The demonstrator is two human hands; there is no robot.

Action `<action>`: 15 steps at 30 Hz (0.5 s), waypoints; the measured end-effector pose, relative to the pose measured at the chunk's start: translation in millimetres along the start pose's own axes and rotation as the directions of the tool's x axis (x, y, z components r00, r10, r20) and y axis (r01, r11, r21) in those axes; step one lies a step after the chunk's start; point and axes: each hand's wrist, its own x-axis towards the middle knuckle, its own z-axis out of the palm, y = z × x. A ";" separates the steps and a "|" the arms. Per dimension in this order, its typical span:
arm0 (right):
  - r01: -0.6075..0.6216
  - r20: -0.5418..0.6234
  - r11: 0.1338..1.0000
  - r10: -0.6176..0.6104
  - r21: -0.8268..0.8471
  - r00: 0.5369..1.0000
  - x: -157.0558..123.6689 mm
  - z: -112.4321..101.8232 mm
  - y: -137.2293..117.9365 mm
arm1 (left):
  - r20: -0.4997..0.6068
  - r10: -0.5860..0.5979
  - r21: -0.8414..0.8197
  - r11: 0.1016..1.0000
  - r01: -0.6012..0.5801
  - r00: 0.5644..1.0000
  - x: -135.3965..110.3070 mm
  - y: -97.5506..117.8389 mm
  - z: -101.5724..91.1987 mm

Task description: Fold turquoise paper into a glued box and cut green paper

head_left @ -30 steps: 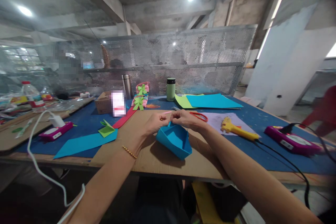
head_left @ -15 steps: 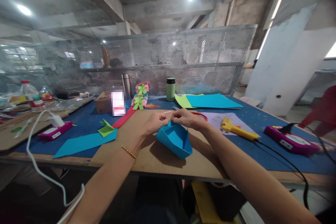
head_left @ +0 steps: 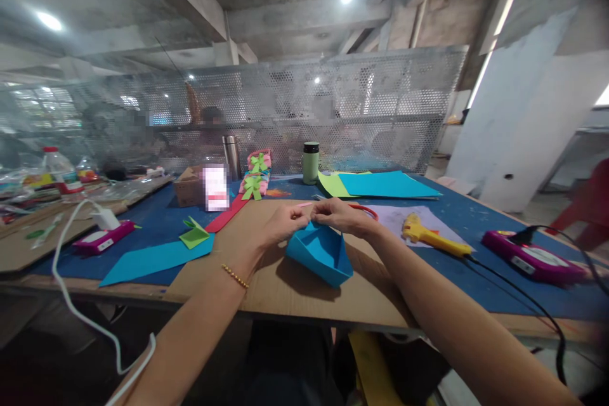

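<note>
A folded blue paper box (head_left: 320, 255), open at the top, is tilted above a brown cardboard sheet (head_left: 266, 295). My right hand (head_left: 335, 214) pinches its far edge, fingers closed on the paper. Close beside it, my left hand (head_left: 288, 222) has its fingertips pressed together at the same far corner of the box; the exact grip is partly hidden. Behind my right hand, red scissor handles (head_left: 366, 210) show in part. Left of the cardboard lie a blue paper strip (head_left: 155, 261) and a small folded green paper piece (head_left: 194, 236).
A yellow glue gun (head_left: 435, 238) lies on pale paper at right, its black cord trailing off the edge. Purple power strips (head_left: 530, 257) sit on both sides. Behind stand a green tumbler (head_left: 311, 163), a steel flask (head_left: 231, 157), a carton (head_left: 189, 186) and blue sheets (head_left: 390, 184).
The view has shifted slightly. Both hands stay at the box's far edge, with the left fingers moved a little against the paper.
</note>
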 end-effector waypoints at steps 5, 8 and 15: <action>0.012 0.006 1.000 -0.012 -0.027 1.000 1.9 -1.7 3.4 | 0.064 0.117 0.133 0.983 -0.124 0.991 0.8 -2.1 -1.6; -0.010 0.024 0.998 0.011 -0.058 1.000 3.6 -3.5 4.1 | 0.073 0.130 0.186 0.972 -0.142 0.989 1.1 -1.5 -1.5; -0.027 0.004 0.999 0.028 -0.043 1.000 3.9 -4.8 5.1 | 0.029 0.128 0.223 0.966 -0.132 0.991 4.6 -3.1 -1.1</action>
